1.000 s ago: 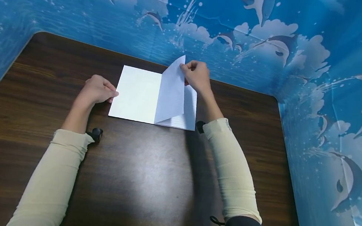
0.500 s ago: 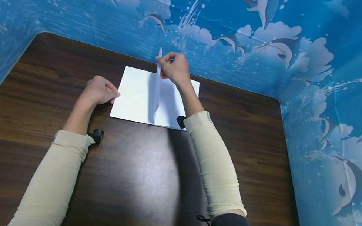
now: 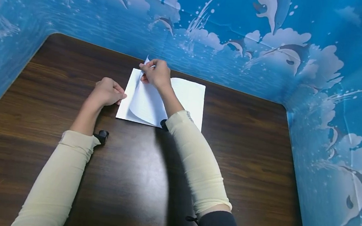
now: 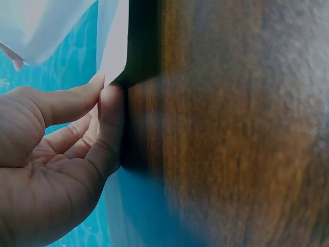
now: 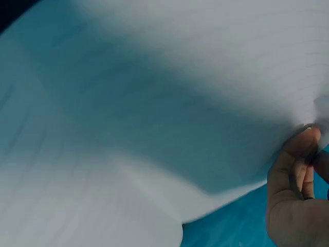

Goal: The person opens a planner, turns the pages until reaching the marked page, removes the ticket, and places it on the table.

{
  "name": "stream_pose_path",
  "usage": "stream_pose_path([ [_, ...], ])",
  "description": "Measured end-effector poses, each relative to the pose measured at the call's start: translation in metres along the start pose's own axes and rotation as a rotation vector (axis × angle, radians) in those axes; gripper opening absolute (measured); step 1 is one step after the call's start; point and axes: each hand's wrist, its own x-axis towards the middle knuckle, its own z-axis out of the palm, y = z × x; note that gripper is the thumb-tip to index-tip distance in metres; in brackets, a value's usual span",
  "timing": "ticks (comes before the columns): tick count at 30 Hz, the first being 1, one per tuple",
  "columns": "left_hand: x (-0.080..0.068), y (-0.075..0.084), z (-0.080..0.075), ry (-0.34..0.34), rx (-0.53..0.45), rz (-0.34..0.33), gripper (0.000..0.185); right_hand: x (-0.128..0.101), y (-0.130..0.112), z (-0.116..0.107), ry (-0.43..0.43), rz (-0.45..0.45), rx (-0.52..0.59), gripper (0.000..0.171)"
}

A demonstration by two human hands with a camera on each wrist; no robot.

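Note:
An open white notebook (image 3: 189, 99) lies flat on the dark wooden table (image 3: 133, 182), near its far edge. My right hand (image 3: 154, 73) pinches the top corner of a lined page (image 3: 145, 103) and holds it curled over the left half of the notebook. The right wrist view shows that page (image 5: 154, 103) filling the frame, with my fingertips (image 5: 303, 154) on its edge. My left hand (image 3: 107, 91) sits with curled fingers at the notebook's left edge. In the left wrist view its thumb and forefinger (image 4: 103, 90) meet on the notebook's corner (image 4: 113, 46).
A blue backdrop printed with dolphins and clouds (image 3: 276, 45) walls the table on the left, far and right sides. Bare wood stretches from the notebook to the near edge. Small black wrist cameras (image 3: 102, 135) sit on both cream sleeves.
My right hand has carried the pinched page from the right side, through upright, over to the left, where it now curls down. The left hand has stayed at the notebook's left edge.

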Motion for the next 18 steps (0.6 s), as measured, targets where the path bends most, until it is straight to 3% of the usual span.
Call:
stream_pose_path([
  [9,-0.001,-0.002,-0.002,-0.013,-0.046,0.007,0.020,0.008,0.014,0.036,0.031,0.073,0.097,0.016],
  [15,0.001,-0.007,-0.002,-0.072,-0.170,0.036,0.041,0.012,0.027,0.051,0.051,0.101,0.036,0.015],
  [18,-0.001,-0.008,-0.004,-0.073,-0.171,0.046,0.043,0.014,0.033,0.056,0.055,0.094,0.002,0.015],
])
